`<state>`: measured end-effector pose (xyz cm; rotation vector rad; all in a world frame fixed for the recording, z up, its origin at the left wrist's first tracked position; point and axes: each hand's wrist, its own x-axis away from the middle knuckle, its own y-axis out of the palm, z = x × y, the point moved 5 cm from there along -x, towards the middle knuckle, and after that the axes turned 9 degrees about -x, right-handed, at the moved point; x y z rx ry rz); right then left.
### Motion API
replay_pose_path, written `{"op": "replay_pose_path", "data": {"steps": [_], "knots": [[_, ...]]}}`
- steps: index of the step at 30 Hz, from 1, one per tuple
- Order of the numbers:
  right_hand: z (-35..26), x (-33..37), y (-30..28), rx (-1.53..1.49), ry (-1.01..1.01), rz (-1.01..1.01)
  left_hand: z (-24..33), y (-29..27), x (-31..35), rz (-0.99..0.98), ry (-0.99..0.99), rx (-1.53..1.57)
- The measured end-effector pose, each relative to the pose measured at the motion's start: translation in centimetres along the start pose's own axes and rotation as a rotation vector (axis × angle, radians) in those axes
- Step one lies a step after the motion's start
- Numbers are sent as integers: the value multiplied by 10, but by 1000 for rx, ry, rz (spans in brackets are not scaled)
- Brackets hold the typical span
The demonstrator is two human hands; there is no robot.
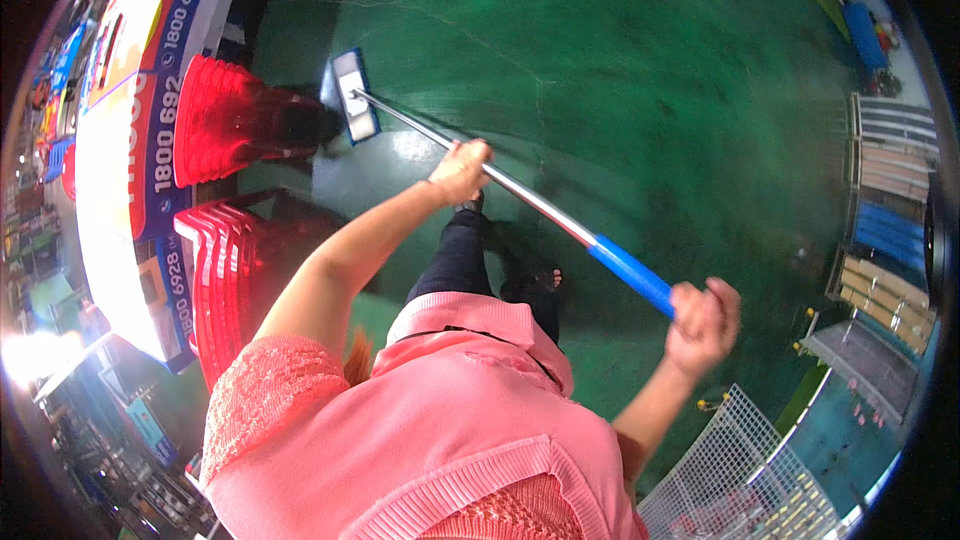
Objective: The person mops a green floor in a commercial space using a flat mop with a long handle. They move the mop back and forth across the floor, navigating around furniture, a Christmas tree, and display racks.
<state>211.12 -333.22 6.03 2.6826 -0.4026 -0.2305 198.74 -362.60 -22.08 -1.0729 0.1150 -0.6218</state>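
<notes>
A flat mop [540, 202] slants across the view, its silver pole running from the upper left down to a blue grip [630, 275]. My left hand [461, 172] is closed around the pole partway along it. At the top end of the blue grip, my right hand [703, 325] is wrapped round the handle. The rectangular mop head [354, 95], white on top with a blue edge, lies on the green floor [650, 70] to the left. It is close to a stack of red plastic stools.
Stacked red stools [215, 120] and red chairs [222, 270] stand at the left beside a table with a printed front [170, 140]. Shelving [885, 230] lines the right side. A white wire rack [745, 460] stands at the lower right.
</notes>
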Motion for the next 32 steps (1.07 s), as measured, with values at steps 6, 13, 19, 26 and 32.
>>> {"op": "replay_pose_path", "data": {"steps": [6, 13, 19, 26, 32], "knots": [[-207, 142, -143, 373, -295, 440, 275, 60, 8, -39, 376, 32], [-304, 291, -186, 734, -875, 1472, 532, 183, 33, -138, 798, 171], [-319, 364, -255, 811, -527, 630, 684, 303, 4, -232, 951, 71], [-232, 317, -315, 1079, -274, 623, 730, 408, -59, -576, 811, -208], [-231, 356, -323, 1076, -386, 767, 731, 401, -32, -441, 938, -179]]}}
